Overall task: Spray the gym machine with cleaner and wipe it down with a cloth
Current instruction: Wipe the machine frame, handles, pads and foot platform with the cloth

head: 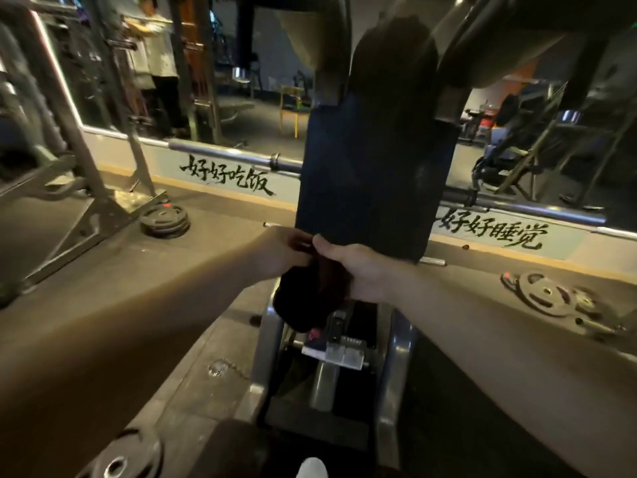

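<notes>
cloth [310,301] at machine pad [372,174] | left grip [282,251] and right grip [355,270] holding it | wall [162,158]: 好好吃饭; 好好睡觉

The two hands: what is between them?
The dark cloth, gripped by the left hand and right hand below the machine's pad; the head view shows it.

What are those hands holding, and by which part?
A dark cloth: the left hand and right hand both grip its top edge, the rest hanging below.

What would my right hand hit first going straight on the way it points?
Probably the left hand, which the right hand almost touches; both hold the dark cloth under the machine's pad. Depth is unclear; the pad's lower edge could come first.
</notes>
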Available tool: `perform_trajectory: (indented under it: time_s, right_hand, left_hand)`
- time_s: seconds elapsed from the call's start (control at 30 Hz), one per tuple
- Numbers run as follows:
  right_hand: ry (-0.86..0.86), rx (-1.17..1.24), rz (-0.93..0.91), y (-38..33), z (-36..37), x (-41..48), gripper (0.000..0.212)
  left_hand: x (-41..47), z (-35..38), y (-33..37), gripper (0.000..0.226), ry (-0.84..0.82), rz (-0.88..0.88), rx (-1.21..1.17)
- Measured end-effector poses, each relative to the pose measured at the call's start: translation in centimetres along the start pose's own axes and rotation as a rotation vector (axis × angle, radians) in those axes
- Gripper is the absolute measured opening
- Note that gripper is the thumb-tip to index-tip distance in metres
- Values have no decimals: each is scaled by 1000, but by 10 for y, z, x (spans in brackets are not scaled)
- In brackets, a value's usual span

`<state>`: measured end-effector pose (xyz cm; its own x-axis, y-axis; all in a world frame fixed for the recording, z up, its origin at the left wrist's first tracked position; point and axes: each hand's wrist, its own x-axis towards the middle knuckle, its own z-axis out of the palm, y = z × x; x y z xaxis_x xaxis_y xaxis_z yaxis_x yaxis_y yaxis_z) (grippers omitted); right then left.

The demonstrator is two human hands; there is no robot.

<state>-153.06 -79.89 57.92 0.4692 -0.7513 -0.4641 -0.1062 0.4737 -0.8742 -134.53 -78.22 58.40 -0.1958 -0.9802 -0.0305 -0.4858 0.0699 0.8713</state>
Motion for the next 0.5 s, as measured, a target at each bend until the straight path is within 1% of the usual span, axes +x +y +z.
perform_trajectory:
  time_s: [0.03,0.13,0.2,0.23,0.33,0.43,0.47,0.5]
  right_hand:
    - [-33,-55,-1,3,3,-9,50]
    - [-69,-189,-26,10,4,-29,41]
    - [7,-232,-36,12,2,-38,34]
    - [50,-248,-40,13,-1,-41,31]
    - [111,-375,-54,14,-16,-40,24]
    - [192,-566,-70,21,-32,-27,20]
    - [228,-650,-85,25,-38,-21,17]
    - [263,-742,-97,29,-46,-14,15]
  left_hand:
    - [-11,0,4,24,-1,4,23]
    - [-32,0,11,26,12,-26,61]
    - [-37,1,9,30,14,-72,40]
    - [-38,3,7,29,17,-108,36]
    - [-32,9,1,34,-2,-182,84]
    - [-18,19,-6,17,-15,-150,142]
    - [-12,23,-7,15,-12,-129,164]
    - [-5,29,-8,19,-4,-108,187]
